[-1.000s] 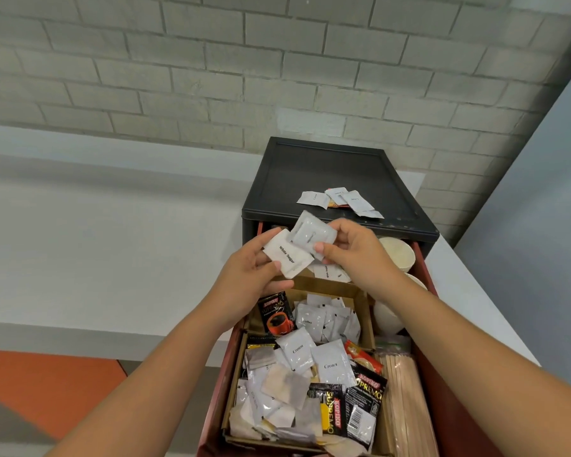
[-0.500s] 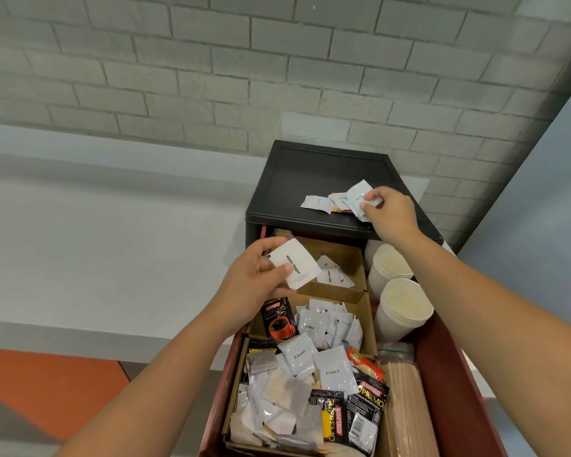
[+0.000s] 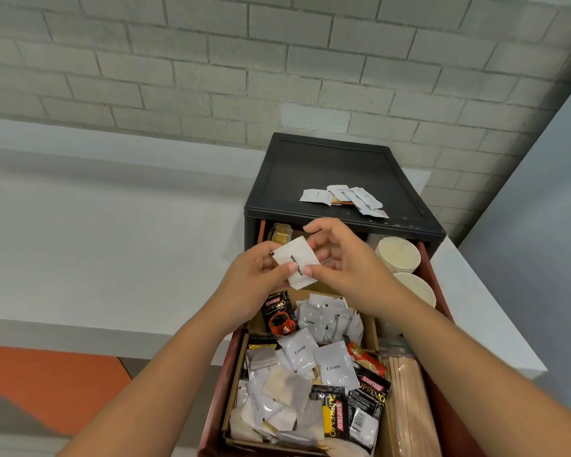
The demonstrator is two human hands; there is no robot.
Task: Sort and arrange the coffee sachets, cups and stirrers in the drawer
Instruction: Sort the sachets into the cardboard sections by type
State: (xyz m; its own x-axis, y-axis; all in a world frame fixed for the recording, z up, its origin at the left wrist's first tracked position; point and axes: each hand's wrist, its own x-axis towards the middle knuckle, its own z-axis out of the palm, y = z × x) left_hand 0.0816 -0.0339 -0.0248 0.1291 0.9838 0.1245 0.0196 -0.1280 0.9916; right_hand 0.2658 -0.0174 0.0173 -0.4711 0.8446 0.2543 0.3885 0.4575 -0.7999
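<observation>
Above the open red drawer (image 3: 437, 291), my left hand (image 3: 254, 278) and my right hand (image 3: 343, 262) both pinch a white sugar sachet (image 3: 295, 260) between thumb and fingers. Below them, cardboard compartments hold white coffee sachets (image 3: 327, 319), a black Kopiko sachet (image 3: 279, 313), and a mixed heap of cream sachets (image 3: 335, 366), tea bags and more Kopiko packets. Stacked paper cups (image 3: 398, 255) stand at the drawer's right. Wooden stirrers (image 3: 409, 404) lie along the right side. Several white sachets (image 3: 343, 197) lie on the black cabinet top (image 3: 310, 166).
The black cabinet stands against a grey brick wall (image 3: 211, 61). A white ledge (image 3: 96, 225) runs to its left and another white surface (image 3: 482, 324) to its right. Orange flooring (image 3: 30, 384) shows at the lower left.
My right hand left a sachet on the cabinet top and came back down to the sugar sachet that my left hand holds. It now pinches that sachet too.
</observation>
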